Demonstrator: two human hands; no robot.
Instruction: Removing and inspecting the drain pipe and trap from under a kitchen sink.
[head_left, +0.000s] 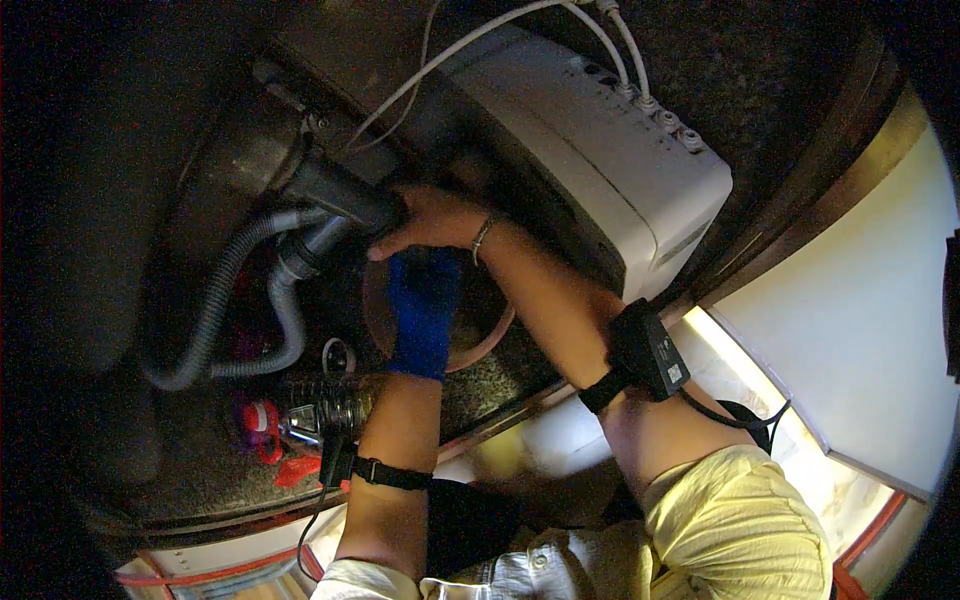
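Note:
My right hand [438,218], bare with a bracelet at the wrist, closes round the end of a dark grey drain pipe [345,192]. Its thumb lies on the near side, and the fingers pass out of sight behind the pipe. Just below it is my left hand [424,305] in a blue glove, its fingers curled and mostly lost in shadow; what they hold cannot be made out. Under both hands is a round basin with a pinkish rim [490,347]. To the left, a ribbed grey hose [215,300] and a bent grey pipe [288,315] hang from the drain fitting.
A white box-shaped appliance [600,150] with white tubes [460,55] stands at the back right. Near my left forearm lie a clear plastic bottle [330,405] with a red cap and a white ring [338,355]. The cabinet's front edge [520,405] runs beneath my forearms.

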